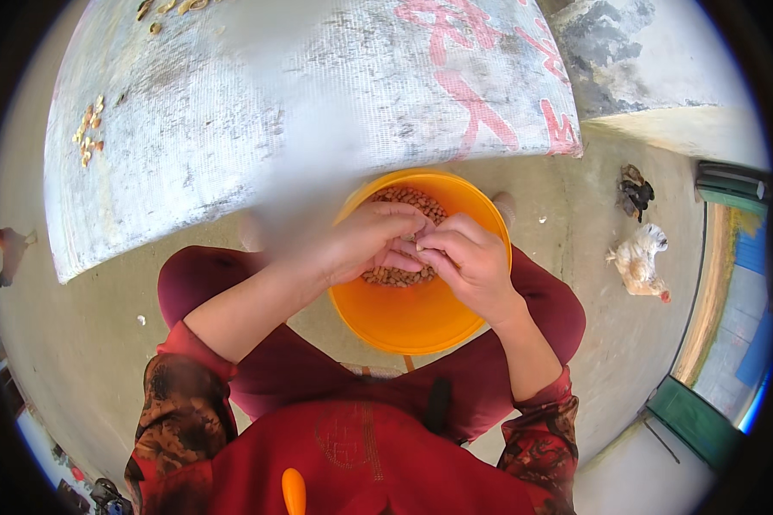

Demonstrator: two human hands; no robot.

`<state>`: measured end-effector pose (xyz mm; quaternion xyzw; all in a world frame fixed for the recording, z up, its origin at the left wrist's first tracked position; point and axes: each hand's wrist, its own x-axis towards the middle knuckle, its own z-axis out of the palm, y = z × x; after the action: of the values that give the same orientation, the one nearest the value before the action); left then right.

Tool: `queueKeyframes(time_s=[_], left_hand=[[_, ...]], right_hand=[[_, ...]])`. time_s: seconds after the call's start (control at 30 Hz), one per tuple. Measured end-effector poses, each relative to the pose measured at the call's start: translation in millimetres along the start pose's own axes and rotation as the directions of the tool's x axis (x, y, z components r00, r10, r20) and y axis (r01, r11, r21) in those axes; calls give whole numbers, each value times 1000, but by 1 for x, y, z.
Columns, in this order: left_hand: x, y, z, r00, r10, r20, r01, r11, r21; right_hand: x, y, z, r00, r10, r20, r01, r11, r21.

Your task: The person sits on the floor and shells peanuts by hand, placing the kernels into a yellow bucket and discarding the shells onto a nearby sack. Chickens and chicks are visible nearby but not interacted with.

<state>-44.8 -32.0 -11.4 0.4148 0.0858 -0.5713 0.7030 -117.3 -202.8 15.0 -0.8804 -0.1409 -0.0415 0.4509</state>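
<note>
A yellow plastic bucket point(399, 328) stands between my knees. Small reddish-brown kernels point(399, 277), which look like shelled peanuts, lie inside it. Over the bucket my left hand point(386, 238) is cupped, palm turned up, its thumb bent inward. From the other side my right hand point(467, 257) meets it, thumb and forefinger pinched together at the left fingers. Between the fingertips of both hands shows a small pale piece point(409, 237), too small to name surely. Part of the kernels is hidden beneath my hands.
A board-like surface covered in white woven sheeting point(219, 116), with red painted writing, spans the far side. Scattered kernels point(89, 132) and shell pieces point(190, 6) lie on it. Chickens stand on the concrete floor, a pale one point(641, 261) at right and a brown one point(9, 251) at left.
</note>
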Motion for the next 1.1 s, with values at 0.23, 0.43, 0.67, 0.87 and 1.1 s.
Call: queueKeyframes(time_s=[0.23, 0.43, 0.67, 0.87, 1.1], left_hand=[[-7, 16, -21, 997, -31, -76, 16, 979, -203], [-15, 34, -31, 989, 126, -83, -142, 963, -228], [-18, 37, -30, 966, 183, -181, -222, 948, -228], [-17, 36, -26, 965, 220, -143, -247, 946, -212], [-22, 40, -23, 952, 207, -226, -228, 971, -70]], right_hand=[[-5, 8, 7, 947, 320, -38, -305, 927, 217], [-37, 55, 83, 852, 264, 452, -219, 964, -152], [-28, 100, 192, 587, 656, 474, -731, 681, -38], [-42, 119, 224, 614, 678, 405, -766, 635, 100], [-26, 111, 161, 678, 572, 462, -708, 677, 201]])
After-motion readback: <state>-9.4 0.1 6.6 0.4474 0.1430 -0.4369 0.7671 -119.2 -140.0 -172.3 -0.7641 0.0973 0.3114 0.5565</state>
